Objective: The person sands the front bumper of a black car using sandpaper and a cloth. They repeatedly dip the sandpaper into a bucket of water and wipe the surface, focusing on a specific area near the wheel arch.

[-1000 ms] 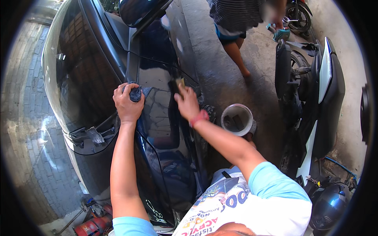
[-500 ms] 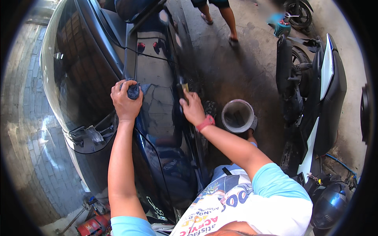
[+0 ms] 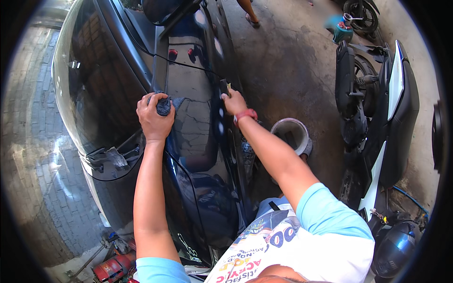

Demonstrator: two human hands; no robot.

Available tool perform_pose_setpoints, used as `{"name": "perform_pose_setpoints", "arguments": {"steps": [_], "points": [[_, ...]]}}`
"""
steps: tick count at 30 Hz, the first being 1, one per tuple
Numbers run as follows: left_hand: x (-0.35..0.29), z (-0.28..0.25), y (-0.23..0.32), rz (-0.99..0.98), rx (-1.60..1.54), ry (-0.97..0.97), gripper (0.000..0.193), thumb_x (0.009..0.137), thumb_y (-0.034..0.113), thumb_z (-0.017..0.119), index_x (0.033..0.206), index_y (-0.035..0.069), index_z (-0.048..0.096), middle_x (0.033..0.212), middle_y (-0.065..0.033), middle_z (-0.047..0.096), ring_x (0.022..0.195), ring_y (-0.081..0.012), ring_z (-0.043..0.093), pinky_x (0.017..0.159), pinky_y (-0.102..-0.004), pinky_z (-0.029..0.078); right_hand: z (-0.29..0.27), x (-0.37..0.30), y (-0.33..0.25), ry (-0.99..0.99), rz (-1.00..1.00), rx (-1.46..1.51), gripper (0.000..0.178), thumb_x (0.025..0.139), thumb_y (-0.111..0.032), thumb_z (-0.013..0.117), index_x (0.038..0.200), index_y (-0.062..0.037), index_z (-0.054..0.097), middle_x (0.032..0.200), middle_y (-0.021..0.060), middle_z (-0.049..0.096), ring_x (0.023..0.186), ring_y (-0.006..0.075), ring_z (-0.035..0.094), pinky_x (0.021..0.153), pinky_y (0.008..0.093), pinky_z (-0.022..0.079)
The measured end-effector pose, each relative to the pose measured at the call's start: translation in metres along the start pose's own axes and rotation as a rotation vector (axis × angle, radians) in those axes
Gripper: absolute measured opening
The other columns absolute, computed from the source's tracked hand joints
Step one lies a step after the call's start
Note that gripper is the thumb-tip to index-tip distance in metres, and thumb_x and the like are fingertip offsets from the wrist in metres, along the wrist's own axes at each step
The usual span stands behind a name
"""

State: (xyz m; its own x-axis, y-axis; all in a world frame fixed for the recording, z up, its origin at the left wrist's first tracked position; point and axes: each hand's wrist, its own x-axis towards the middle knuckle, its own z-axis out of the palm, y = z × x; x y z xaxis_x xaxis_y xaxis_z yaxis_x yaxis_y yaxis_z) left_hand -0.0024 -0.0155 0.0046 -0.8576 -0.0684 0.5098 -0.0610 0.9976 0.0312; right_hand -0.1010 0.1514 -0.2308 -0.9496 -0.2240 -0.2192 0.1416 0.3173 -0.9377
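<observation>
Far left: brick paving (image 3: 33, 155) seen beyond the car, with red equipment (image 3: 111, 269) low at the lower edge. Dark blue car (image 3: 193, 137) filling the centre-left, windscreen (image 3: 89, 85) glossy, wiper base (image 3: 111, 158) visible below it. Left hand (image 3: 153, 118) resting on the panel just beside the windscreen's edge, fingers curled tight around a dark cloth (image 3: 164, 104); cloth bunched under the fingertips at the top of the hand, a loose corner poking out to the right, pressed flat against the paint. Right of that, a bare stretch of reflective panel separating the two hands. Right hand (image 3: 234, 103) at the car's right edge, red wristband (image 3: 245, 114) on the wrist, fingers closed over a small dark block with a pale yellowish tip (image 3: 225, 88); block projecting from the upper left of the hand, lying along the panel edge. Hold appears firm, though the exact finger wrap cannot be made out. Further right, on the concrete floor (image 3: 283, 61): round white bucket (image 3: 290, 136) just beside the right forearm. Far right: parked motorcycle (image 3: 377, 108), a dark helmet (image 3: 394, 247) below it. Top edge: another person's foot (image 3: 250, 16) on the concrete.
</observation>
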Motion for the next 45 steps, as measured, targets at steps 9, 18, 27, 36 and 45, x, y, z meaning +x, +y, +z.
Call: {"name": "perform_pose_setpoints", "arguments": {"steps": [9, 18, 27, 36, 45], "points": [[-0.023, -0.005, -0.015, 0.012, 0.058, -0.021, 0.031, 0.086, 0.015, 0.076, 0.116, 0.021, 0.079, 0.121, -0.0098, 0.069, 0.118, -0.0347, 0.061, 0.108, -0.0465, 0.046, 0.002, -0.114, -0.033, 0.079, -0.448, -0.060, 0.054, 0.098, -0.025, 0.070, 0.149, -0.0118, 0.059, 0.142, 0.0166, 0.060, 0.125, 0.0407, 0.058, 0.108, 0.0476, 0.048], [-0.018, 0.000, -0.006, -0.029, 0.121, -0.092, 0.017, 0.085, 0.023, 0.082, 0.087, 0.010, 0.070, 0.099, -0.0095, 0.068, 0.103, -0.0329, 0.064, 0.091, -0.0452, 0.049, -0.003, -0.163, -0.030, 0.024, -0.397, -0.120, 0.065, 0.097, -0.026, 0.070, 0.156, -0.0083, 0.049, 0.142, 0.0213, 0.055, 0.126, 0.0440, 0.055, 0.108, 0.0501, 0.047], [-0.043, -0.067, 0.028, 0.097, 0.046, -0.239, 0.039, 0.073, 0.028, 0.090, 0.092, 0.011, 0.061, 0.109, -0.0111, 0.061, 0.110, -0.0371, 0.059, 0.094, -0.0497, 0.047, -0.008, -0.083, -0.022, 0.049, -0.158, -0.143, 0.051, 0.100, -0.027, 0.062, 0.143, -0.0005, 0.056, 0.123, 0.0295, 0.060, 0.111, 0.0499, 0.061, 0.098, 0.0548, 0.051], [-0.045, -0.034, 0.005, -0.086, 0.077, -0.111, 0.032, 0.074, 0.021, 0.085, 0.095, 0.013, 0.063, 0.112, -0.0097, 0.063, 0.111, -0.0334, 0.060, 0.093, -0.0468, 0.046, -0.003, -0.143, -0.007, 0.042, -0.306, -0.123, 0.061, 0.098, -0.023, 0.068, 0.154, -0.0052, 0.049, 0.140, 0.0241, 0.054, 0.127, 0.0451, 0.055, 0.108, 0.0516, 0.048], [-0.040, -0.030, -0.003, -0.105, 0.057, -0.044, 0.025, 0.080, 0.024, 0.083, 0.091, 0.014, 0.062, 0.108, -0.0091, 0.065, 0.109, -0.0351, 0.063, 0.091, -0.0487, 0.049, -0.008, -0.206, -0.022, -0.021, -0.405, -0.134, 0.062, 0.098, -0.025, 0.070, 0.154, -0.0050, 0.053, 0.140, 0.0267, 0.054, 0.131, 0.0450, 0.054, 0.114, 0.0490, 0.043]]}}
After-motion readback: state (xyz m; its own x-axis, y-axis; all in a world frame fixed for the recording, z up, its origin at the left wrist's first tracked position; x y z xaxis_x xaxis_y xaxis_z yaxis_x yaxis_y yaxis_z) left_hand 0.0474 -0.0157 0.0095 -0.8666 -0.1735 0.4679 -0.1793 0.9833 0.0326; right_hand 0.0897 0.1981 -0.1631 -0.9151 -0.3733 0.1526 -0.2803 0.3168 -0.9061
